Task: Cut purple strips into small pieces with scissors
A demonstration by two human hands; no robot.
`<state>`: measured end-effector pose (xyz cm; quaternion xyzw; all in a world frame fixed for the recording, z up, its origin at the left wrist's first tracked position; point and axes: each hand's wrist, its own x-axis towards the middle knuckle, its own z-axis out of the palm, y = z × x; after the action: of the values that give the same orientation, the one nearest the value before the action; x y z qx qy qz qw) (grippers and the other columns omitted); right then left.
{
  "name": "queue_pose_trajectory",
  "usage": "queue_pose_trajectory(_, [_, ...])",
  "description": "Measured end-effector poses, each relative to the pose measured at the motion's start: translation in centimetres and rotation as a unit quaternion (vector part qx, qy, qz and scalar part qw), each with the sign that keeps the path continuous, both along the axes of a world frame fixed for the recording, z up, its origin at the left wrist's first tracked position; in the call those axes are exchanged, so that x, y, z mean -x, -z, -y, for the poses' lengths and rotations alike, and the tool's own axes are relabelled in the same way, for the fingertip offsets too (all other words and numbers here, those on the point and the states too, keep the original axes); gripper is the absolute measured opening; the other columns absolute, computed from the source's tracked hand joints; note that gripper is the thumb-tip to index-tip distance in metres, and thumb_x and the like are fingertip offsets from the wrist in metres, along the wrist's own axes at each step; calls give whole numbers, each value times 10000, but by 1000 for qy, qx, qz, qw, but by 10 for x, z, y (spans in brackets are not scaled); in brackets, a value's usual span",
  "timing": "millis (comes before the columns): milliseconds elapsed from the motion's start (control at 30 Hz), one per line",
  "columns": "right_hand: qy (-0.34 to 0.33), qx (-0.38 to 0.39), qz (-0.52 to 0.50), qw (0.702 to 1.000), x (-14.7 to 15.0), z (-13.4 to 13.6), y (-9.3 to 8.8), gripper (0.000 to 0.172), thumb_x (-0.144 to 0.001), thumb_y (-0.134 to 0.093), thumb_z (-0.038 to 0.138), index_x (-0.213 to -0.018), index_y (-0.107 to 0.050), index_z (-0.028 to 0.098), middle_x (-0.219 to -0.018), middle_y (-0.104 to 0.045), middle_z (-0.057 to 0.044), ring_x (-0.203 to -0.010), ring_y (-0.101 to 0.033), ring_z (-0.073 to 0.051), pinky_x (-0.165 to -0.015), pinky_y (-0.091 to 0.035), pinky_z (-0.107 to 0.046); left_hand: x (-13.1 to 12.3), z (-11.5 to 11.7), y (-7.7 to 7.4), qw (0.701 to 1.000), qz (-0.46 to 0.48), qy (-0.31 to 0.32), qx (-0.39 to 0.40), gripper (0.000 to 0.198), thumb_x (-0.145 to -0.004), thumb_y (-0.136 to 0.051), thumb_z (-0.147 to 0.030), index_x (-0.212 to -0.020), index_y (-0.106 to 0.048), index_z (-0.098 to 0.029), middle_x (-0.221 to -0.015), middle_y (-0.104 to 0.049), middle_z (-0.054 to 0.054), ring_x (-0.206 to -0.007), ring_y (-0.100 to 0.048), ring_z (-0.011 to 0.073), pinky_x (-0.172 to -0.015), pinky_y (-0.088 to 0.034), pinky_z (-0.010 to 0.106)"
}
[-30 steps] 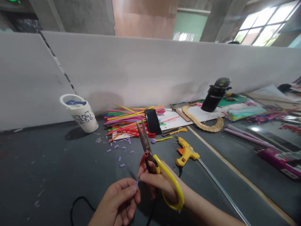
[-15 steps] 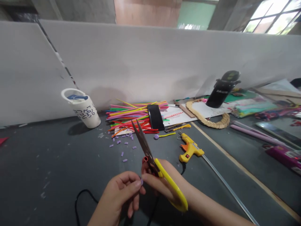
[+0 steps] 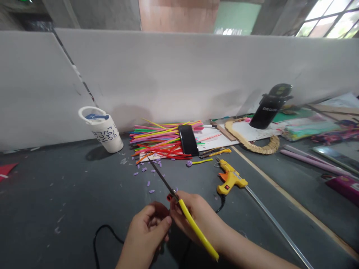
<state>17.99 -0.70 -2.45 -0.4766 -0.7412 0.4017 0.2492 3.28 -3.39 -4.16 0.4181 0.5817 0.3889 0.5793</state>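
My right hand [image 3: 203, 215] is closed on a pair of yellow-handled scissors [image 3: 198, 231], whose blades point up and to the left. A small red piece [image 3: 169, 197] shows at the base of the blades. My left hand [image 3: 144, 233] is beside it with thumb and fingers pinched, the fingertips meeting those of my right hand. What the pinch holds is hidden. Beyond the hands, several small purple cut pieces [image 3: 152, 191] are scattered on the dark table [image 3: 70, 209]. A purple ball on a yellow stem [image 3: 202, 161] lies past the scissors.
Colourful pipe cleaners [image 3: 157, 136] are heaped at the back under a black phone [image 3: 188, 140]. A yellow glue gun [image 3: 231, 177] lies right of my hands. A white cup [image 3: 108, 134] stands back left, a black tumbler [image 3: 265, 110] back right. A black cable [image 3: 97, 239] curves at the lower left.
The scissors have turned from a face-on view with parted blades to nearly edge-on, tipping left. The purple piece seen at my left fingertips is no longer visible. The view has shifted slightly.
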Motion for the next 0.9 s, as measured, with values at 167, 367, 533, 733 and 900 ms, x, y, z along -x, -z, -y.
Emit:
queue_pose_trajectory(167, [2,-6,6,1000,-1,2,4,78,-741,-461,191,-665,-444,184,-614,-493,30,-525,-384,-86,-497,-286,-184,0,-1,-4,1000,5,0,-20,160,-566,-683,-260,-644,-622,-135,-416,-527,-27,-346,-457,87,-324,-313,170])
queue_pose_trajectory(367, [11,1,0,1000,0,4,1,73,-744,-455,168,-673,-454,184,-620,-507,29,-533,-402,-86,-500,-295,-176,0,0,4,999,51,-10,-15,193,-596,-691,-302,-672,-618,-141,-392,-514,-31,-318,-434,77,-302,-296,152])
queue_pose_trajectory(533, [8,-2,-26,1000,2,5,2,56,-738,-472,168,-684,-477,181,-622,-537,23,-528,-430,-87,-499,-302,-179,-2,2,7,999,44,12,-10,185,-607,-668,-293,-693,-595,-146,-411,-514,-34,-328,-443,86,-310,-311,163])
queue_pose_trajectory(733, [54,0,-34,998,-6,-5,-6,96,-729,-467,162,-644,-432,187,-576,-472,31,-515,-412,-95,-471,-303,-184,24,-21,-16,980,-148,65,-117,132,-710,-577,-280,-711,-626,-158,-607,-610,14,-564,-564,145,-526,-442,229])
queue_pose_trajectory(900, [60,17,-48,997,-11,-10,-10,89,-737,-465,141,-673,-438,195,-567,-458,45,-471,-436,-87,-477,-326,-191,71,-90,-14,929,-340,-28,-141,158,-780,-543,-297,-763,-617,-158,-646,-616,-4,-617,-591,171,-559,-458,268])
